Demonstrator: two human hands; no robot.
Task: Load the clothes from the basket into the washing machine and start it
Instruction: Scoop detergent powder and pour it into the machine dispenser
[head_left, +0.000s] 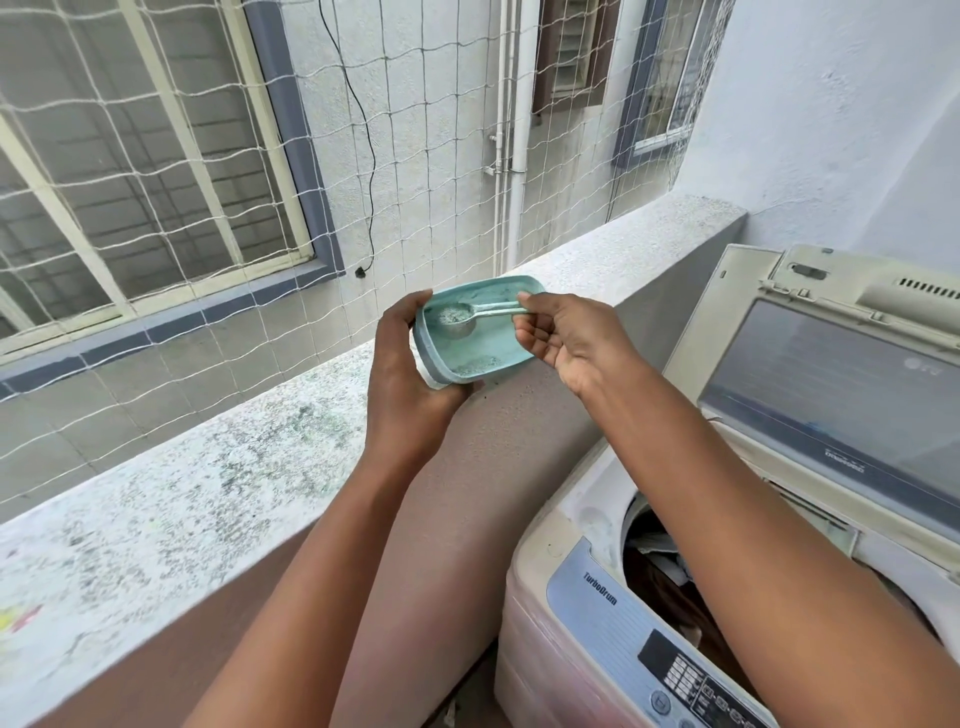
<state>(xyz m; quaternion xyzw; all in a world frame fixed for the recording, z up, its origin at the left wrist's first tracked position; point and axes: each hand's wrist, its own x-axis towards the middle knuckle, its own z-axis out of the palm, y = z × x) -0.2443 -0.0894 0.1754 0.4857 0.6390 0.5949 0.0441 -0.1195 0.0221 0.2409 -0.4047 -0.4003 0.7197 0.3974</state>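
Observation:
My left hand grips a teal plastic detergent box, tilted toward me above the balcony ledge. A little powder lies in its lower corner. My right hand pinches the handle of a pale green scoop, whose bowl holds powder inside the box. At the lower right stands the top-loading washing machine with its lid raised. Dark clothes show in the drum, partly hidden by my right forearm.
A speckled concrete balcony ledge runs from lower left to upper right. White safety netting closes the opening beyond it. The washer's control panel sits at the bottom edge. A white wall rises behind the machine.

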